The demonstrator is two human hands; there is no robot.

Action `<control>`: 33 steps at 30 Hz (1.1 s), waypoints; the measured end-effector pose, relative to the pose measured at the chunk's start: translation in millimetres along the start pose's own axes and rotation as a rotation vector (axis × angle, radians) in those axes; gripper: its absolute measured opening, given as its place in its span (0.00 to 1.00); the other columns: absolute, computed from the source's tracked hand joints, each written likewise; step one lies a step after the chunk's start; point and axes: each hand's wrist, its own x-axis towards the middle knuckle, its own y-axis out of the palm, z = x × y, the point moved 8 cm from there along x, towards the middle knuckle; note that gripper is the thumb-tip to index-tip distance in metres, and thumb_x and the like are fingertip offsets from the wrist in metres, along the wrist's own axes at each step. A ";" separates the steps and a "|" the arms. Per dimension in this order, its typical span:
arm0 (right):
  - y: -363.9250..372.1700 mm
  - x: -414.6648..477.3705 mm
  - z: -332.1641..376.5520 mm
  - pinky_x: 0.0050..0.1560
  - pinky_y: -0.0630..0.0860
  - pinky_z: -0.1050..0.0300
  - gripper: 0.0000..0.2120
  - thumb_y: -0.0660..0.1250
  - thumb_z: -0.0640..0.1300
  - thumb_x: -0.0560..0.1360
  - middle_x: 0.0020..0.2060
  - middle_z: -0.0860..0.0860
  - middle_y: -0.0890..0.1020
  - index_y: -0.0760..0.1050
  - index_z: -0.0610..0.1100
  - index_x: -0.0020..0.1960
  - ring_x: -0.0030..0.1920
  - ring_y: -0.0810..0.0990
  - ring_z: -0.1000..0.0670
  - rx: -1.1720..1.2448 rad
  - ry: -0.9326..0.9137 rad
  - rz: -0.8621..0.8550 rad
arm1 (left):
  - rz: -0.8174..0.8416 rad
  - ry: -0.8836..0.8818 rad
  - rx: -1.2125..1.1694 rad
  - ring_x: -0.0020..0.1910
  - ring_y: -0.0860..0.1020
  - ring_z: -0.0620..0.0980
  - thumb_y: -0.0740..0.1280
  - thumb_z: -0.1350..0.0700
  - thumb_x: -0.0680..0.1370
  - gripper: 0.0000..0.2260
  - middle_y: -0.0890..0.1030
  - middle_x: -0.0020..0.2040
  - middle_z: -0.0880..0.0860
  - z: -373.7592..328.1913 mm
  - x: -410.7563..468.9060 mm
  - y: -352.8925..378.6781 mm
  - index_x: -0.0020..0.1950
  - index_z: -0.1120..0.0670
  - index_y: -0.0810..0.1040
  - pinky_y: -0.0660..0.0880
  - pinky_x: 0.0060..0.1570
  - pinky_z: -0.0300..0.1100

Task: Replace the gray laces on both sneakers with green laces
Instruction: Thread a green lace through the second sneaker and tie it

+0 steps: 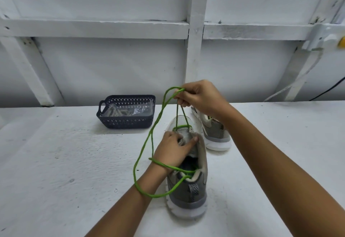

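now green lace hangs from right grip, above sneaker.

Matt mesh-cloth sneaker, woven green lace, perforated plastic basket, rough painted table

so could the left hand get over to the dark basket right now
Probably not freely: the left hand grips the near sneaker, and the green lace loops around its wrist. The table between it and the basket is bare.

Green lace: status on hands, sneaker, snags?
Right hand pinching green lace up. Left hand steadying near sneaker, first eyelet row threaded. Slack loops across left wrist; possible snag.
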 end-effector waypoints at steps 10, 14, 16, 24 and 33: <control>9.2 -11.3 3.8 0.37 0.74 0.67 0.08 0.63 0.35 0.77 0.29 0.56 0.80 0.81 0.39 0.44 0.30 0.76 0.61 0.068 -0.010 0.034 | 0.007 0.070 -0.041 0.30 0.63 0.48 0.63 0.37 0.74 0.23 0.64 0.34 0.50 -5.7 0.4 0.9 0.29 0.51 0.63 0.66 0.35 0.46; 10.1 -15.5 0.5 0.38 0.75 0.66 0.09 0.62 0.35 0.78 0.31 0.52 0.80 0.80 0.41 0.45 0.30 0.76 0.60 0.148 0.018 0.015 | -0.010 0.110 -0.082 0.28 0.66 0.46 0.64 0.39 0.75 0.23 0.66 0.31 0.51 -8.9 -0.5 -3.3 0.29 0.54 0.67 0.63 0.31 0.41; 6.8 -16.1 -4.3 0.36 0.74 0.66 0.10 0.62 0.36 0.78 0.31 0.52 0.80 0.80 0.43 0.42 0.30 0.76 0.59 0.172 0.046 -0.020 | 0.010 0.093 -0.148 0.36 0.75 0.47 0.63 0.43 0.78 0.18 0.76 0.36 0.52 -4.3 0.5 -7.2 0.40 0.57 0.78 0.70 0.37 0.39; -8.1 -15.9 -26.7 0.33 0.74 0.67 0.12 0.60 0.35 0.79 0.31 0.49 0.78 0.78 0.43 0.40 0.27 0.76 0.59 0.333 0.195 -0.217 | 0.455 -0.088 -1.330 0.46 0.83 0.56 0.63 0.49 0.74 0.17 0.83 0.35 0.58 24.3 -13.8 -39.6 0.37 0.60 0.83 0.80 0.48 0.49; -18.1 -14.6 -51.8 0.30 0.74 0.67 0.08 0.61 0.36 0.79 0.31 0.47 0.76 0.78 0.34 0.48 0.28 0.74 0.55 0.507 0.353 -0.421 | 1.242 0.167 -1.385 0.20 0.59 0.51 0.48 0.42 0.82 0.27 0.61 0.22 0.55 14.4 -46.6 -61.7 0.59 0.65 0.71 0.75 0.45 0.45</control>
